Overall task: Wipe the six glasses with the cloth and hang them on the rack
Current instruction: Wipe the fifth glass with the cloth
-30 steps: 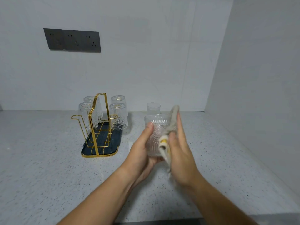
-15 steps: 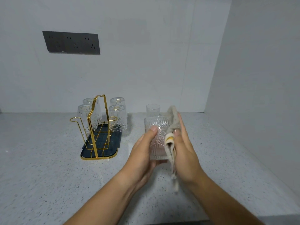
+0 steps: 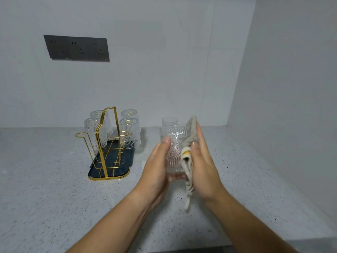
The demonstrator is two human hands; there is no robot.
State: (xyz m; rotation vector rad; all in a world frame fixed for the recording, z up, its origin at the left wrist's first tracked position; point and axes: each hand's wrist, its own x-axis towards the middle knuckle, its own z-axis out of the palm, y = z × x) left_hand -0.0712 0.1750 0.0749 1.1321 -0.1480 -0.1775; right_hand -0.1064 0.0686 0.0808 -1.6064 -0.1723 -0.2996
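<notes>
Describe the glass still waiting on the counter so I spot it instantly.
Start at the gold rack on the speckled counter and look right along the back wall. The waiting glass stands alone there, behind the held glass; unlike the four racked glasses, it hangs on no peg.

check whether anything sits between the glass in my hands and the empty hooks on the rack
Nothing visible does. Only countertop lies between the held glass and the rack to its left; the two near hooks are free, and the four hung glasses sit behind them.
</notes>
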